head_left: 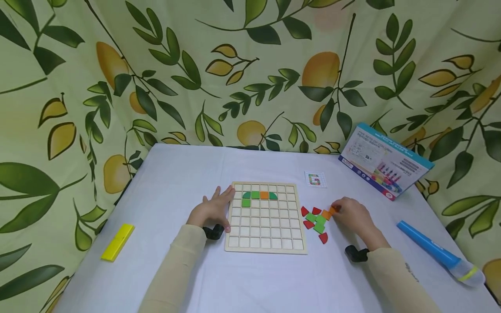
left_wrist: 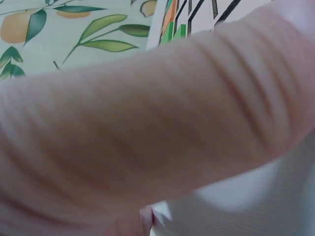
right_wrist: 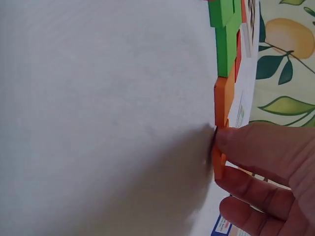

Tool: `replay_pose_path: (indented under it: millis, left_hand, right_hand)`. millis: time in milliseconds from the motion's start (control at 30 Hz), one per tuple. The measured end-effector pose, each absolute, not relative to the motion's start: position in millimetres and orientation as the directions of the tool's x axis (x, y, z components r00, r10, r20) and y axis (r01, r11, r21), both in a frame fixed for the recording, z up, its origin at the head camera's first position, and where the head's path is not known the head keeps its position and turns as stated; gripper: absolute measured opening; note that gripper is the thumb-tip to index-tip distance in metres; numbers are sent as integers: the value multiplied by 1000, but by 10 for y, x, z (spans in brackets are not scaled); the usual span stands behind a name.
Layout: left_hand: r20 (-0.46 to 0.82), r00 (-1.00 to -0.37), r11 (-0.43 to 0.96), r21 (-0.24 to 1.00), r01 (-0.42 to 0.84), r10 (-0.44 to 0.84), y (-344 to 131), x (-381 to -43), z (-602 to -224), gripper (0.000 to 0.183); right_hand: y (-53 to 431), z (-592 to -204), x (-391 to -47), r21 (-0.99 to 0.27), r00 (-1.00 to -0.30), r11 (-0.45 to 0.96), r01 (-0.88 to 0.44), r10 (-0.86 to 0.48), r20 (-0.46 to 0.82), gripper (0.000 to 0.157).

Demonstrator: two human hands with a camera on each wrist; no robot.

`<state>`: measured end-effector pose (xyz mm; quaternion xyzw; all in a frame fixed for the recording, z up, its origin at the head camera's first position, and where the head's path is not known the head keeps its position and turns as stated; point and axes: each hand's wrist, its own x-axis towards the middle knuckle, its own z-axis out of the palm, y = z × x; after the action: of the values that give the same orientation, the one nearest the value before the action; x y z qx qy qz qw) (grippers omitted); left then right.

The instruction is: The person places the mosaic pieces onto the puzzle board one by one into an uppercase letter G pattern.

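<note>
A wooden grid board (head_left: 266, 251) lies on the table. Its upper rows hold dark green quarter-round tiles (head_left: 273, 196), green squares (head_left: 245, 203) and one orange square (head_left: 264, 195). Along the board's left edge rests my left hand (head_left: 211, 210), fingers stretched toward the upper corner and thumb lower down. A blurred digit fills much of the left wrist view. To the right of the board, my right hand (head_left: 354, 217) pinches an orange tile (right_wrist: 219, 167) between thumb and finger. Beside it lie loose green squares (head_left: 318, 228), red quarter-round tiles (head_left: 322, 238) and another orange square (head_left: 325, 214).
Behind the loose tiles lies a small card (head_left: 315, 179) with a coloured G on a grid. A printed box (head_left: 385, 161) leans at the back right. On the far right is a blue tube-shaped object (head_left: 430, 248); a yellow bar (head_left: 118, 242) lies at left.
</note>
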<state>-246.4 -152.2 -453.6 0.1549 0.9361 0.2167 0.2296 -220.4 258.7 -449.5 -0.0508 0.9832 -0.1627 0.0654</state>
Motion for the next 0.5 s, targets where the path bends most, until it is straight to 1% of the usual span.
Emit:
replay_pose_path:
  millis: [167, 267, 400, 500]
  left_hand:
    - [-366, -847, 854, 489, 177, 385, -1525, -2455, -4526, 132]
    - [-362, -849, 852, 494, 175, 385, -1524, -2452, -4519, 132]
    - [-360, -850, 851, 494, 176, 385, -1525, -2460, -4526, 132]
    - [-361, -848, 852, 492, 180, 388, -1526, -2467, -4536, 132]
  right_hand:
    - [2493, -4394, -2263, -342, -989, 937, -67, -109, -103, 34]
    - [2297, -4311, -2299, -376, -987, 922, -93, -134, -85, 36]
    - [1839, -4245, -2338, -386, -974, 899, -205, -228, -15, 34]
    - [1454, -4255, -2370, -351, -935, 869, -349, -347, 71, 30]
